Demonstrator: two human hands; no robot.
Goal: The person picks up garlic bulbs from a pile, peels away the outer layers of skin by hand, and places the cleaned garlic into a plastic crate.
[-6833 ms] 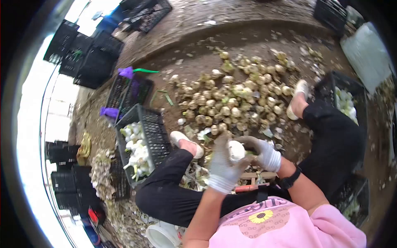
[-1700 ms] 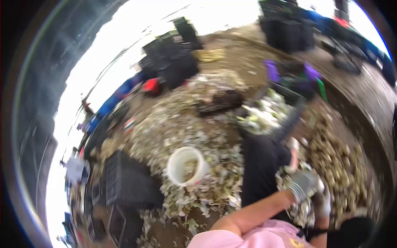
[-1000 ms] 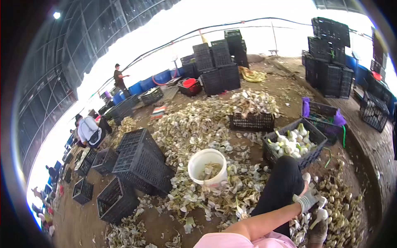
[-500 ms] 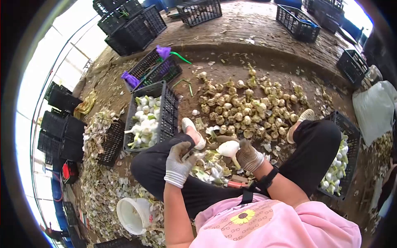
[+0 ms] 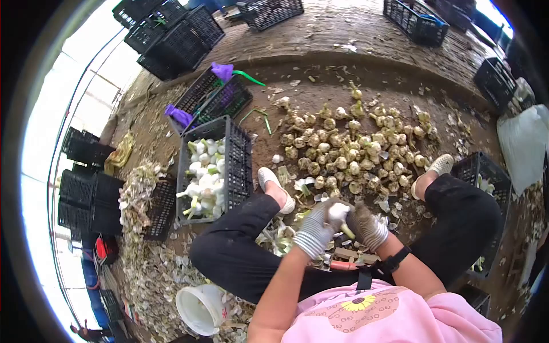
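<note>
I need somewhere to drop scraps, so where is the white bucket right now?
The white bucket is at the lower left of the head view, on the person's left, among loose garlic skins and near the left knee.

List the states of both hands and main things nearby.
Held garlic bulb: white, stem attached.
Left hand: gloved, holding the bulb.
Right hand: gloved, at the bulb; grip unclear.
Ground garlic bulbs: heaped, dirt-stained.
Black crate by left foot: loaded with white garlic.
White bucket: uncovered.
</note>
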